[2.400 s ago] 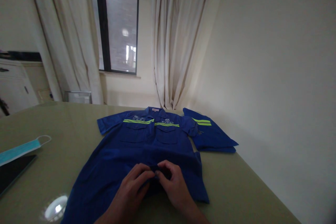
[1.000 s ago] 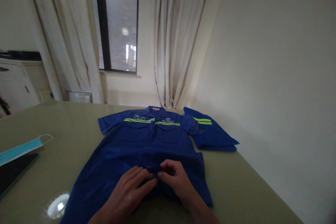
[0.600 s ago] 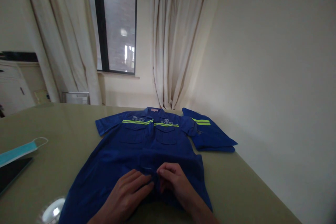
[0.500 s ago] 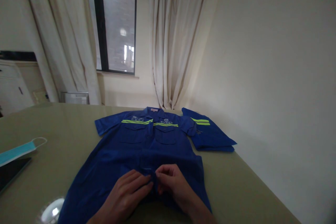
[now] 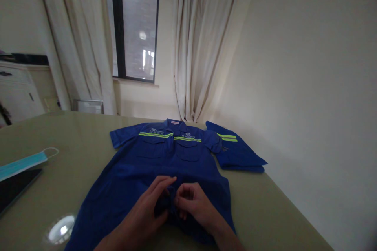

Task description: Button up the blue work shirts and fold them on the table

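A blue short-sleeved work shirt (image 5: 129, 176) with yellow-green reflective stripes lies front up, its collar pointing away from me. Over the lower part of its front opening is my left hand (image 5: 145, 206), thumb and fingers spread apart around a raised bit of cloth. My right hand (image 5: 196, 204) is closed beside it, thumb and forefinger pinching the shirt's front edge. Whether a button sits between those fingertips is too small to make out. Cloth near the hem bunches under both hands.
A folded blue garment (image 5: 238, 149) with a similar stripe lies against the shirt's right sleeve. On the left are a blue face mask (image 5: 23, 164) and a dark flat device (image 5: 17, 186). A bright round reflection shows on the greenish tabletop (image 5: 76, 157). Curtains and a wall stand behind.
My left hand has opened, its fingers lifting forward away from the thumb. The right hand stays pinched at the front edge. The view has shifted slightly left.
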The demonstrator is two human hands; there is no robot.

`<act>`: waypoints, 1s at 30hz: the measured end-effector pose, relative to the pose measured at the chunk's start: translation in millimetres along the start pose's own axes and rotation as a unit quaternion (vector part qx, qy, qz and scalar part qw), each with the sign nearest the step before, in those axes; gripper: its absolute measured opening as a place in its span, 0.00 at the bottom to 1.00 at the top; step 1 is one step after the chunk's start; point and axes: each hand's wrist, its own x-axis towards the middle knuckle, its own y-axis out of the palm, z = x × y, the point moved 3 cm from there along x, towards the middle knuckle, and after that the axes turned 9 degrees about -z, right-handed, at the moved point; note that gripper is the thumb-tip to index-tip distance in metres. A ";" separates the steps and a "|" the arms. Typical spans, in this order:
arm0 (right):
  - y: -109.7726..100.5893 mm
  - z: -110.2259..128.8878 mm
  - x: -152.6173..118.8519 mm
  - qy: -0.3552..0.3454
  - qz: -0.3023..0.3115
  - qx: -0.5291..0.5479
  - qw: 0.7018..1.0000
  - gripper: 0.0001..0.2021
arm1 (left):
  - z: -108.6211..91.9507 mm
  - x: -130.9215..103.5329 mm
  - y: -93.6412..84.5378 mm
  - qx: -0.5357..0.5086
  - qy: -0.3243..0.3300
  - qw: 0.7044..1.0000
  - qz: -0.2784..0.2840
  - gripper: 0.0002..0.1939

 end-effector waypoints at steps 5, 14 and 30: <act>-6.3 1.8 -1.4 0.002 0.023 -0.026 0.999 0.25 | -4.4 5.1 -2.5 -0.093 -0.026 0.991 0.092 0.24; -2.6 11.8 -8.0 -0.017 0.049 -0.029 0.998 0.20 | -3.5 1.4 2.8 -0.092 0.040 0.995 -0.004 0.06; 7.0 -5.3 -6.7 0.144 -0.014 0.068 0.987 0.10 | -22.3 3.3 -5.9 0.051 0.142 0.986 0.065 0.10</act>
